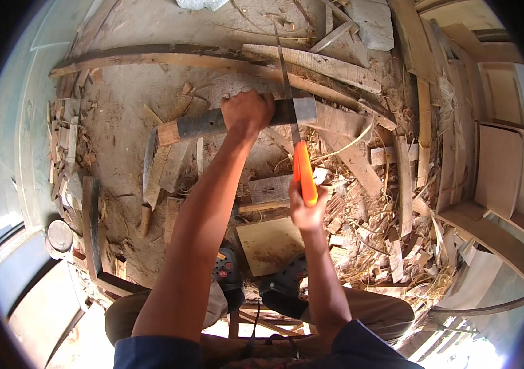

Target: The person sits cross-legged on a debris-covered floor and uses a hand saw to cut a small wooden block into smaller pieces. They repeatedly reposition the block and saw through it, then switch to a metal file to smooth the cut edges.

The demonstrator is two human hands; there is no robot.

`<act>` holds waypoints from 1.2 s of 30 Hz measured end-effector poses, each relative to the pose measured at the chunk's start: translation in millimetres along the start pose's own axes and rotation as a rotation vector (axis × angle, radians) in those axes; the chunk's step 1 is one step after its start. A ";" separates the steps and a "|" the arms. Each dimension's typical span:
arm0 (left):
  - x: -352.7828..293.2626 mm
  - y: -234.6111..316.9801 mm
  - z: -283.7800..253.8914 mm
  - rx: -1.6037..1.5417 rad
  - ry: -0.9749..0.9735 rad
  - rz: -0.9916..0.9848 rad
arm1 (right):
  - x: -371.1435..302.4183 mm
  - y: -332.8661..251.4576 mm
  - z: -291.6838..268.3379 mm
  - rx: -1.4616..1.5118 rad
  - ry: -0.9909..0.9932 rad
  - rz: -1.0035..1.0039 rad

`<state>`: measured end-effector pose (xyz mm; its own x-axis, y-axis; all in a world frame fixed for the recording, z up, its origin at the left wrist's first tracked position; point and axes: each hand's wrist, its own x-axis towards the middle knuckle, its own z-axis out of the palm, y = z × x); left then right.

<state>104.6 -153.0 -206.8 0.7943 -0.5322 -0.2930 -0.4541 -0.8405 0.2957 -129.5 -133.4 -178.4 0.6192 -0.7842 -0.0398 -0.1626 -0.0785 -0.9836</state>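
My right hand (308,210) is closed around the orange handle (307,175) of a hand saw. The narrow saw blade (284,77) points away from me and crosses a dark grey-faced wooden board (203,125) near its right part. Just left of the blade, my left hand (248,112) grips this board from above with bent fingers. Bare wood shows at the board's left end. Whether the blade has cut into the wood, I cannot tell.
Long planks (169,58) lie across the floor beyond the board. Wood chips and shavings (360,246) cover the ground at right. A square wooden piece (268,246) rests near my shoes. Wooden frames (501,172) stand at far right, and a round tin (60,236) at left.
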 end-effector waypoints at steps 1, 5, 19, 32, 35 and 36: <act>-3.8 -7.0 -0.4 -0.001 0.008 0.004 | -35.7 8.7 -11.8 0.043 -0.023 0.041; -2.9 -7.9 -7.0 0.035 -0.078 -0.053 | -139.1 -13.5 -59.4 -0.018 -0.124 -0.126; -0.4 -2.6 3.1 0.072 0.028 -0.016 | -140.4 -8.5 -62.3 -0.065 -0.175 0.061; -12.2 -6.9 9.0 0.114 0.040 0.051 | -148.0 0.4 -42.8 -0.042 -0.097 0.151; -12.9 -3.0 12.4 0.112 0.065 0.028 | -152.9 15.3 -42.0 -0.025 -0.083 0.110; -15.3 0.1 15.9 0.107 0.075 0.048 | -158.0 13.1 -45.4 -0.055 -0.055 0.123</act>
<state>86.0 -146.5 -216.7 0.7970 -0.5660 -0.2109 -0.5293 -0.8227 0.2076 -264.3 -38.4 -177.0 0.6329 -0.7552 -0.1707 -0.2811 -0.0187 -0.9595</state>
